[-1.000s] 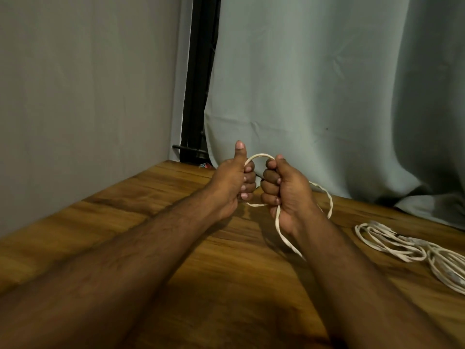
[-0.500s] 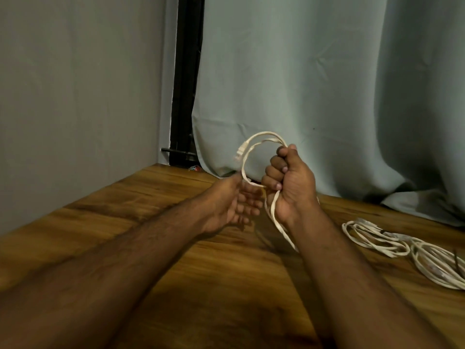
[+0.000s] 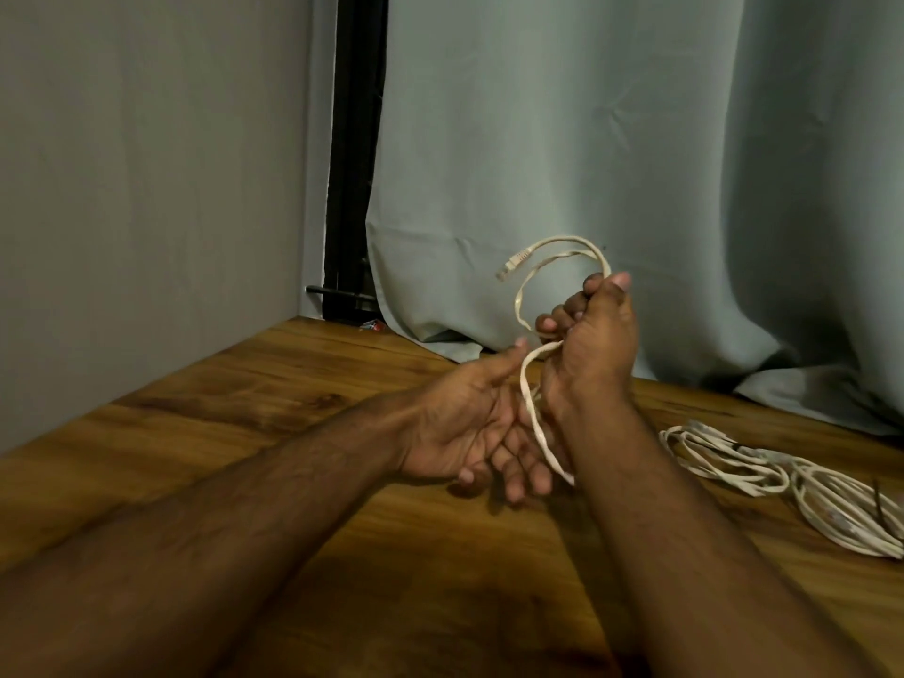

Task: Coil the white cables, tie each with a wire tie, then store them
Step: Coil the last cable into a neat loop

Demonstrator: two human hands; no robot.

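My right hand [image 3: 589,347] grips a flat white cable [image 3: 533,413] in a fist above the wooden table [image 3: 274,384]. A loop of it arcs over the fist, ending in a clear plug [image 3: 511,264] that points left. Another strand hangs down from the fist past my left palm. My left hand [image 3: 469,428] lies palm up just below and left of the fist, fingers relaxed, and the hanging strand runs across its fingers. More white cables [image 3: 782,472] lie in loose coils on the table at the right.
A pale green curtain [image 3: 636,163] hangs along the back and bunches onto the table at the right. A grey wall [image 3: 146,188] closes the left side, with a dark frame [image 3: 354,154] in the corner. A small red scrap [image 3: 372,326] lies by the curtain's foot.
My left hand let go of the loop, opened and dropped below the right fist. The right hand rose with the cable, and the loop now stands above it.
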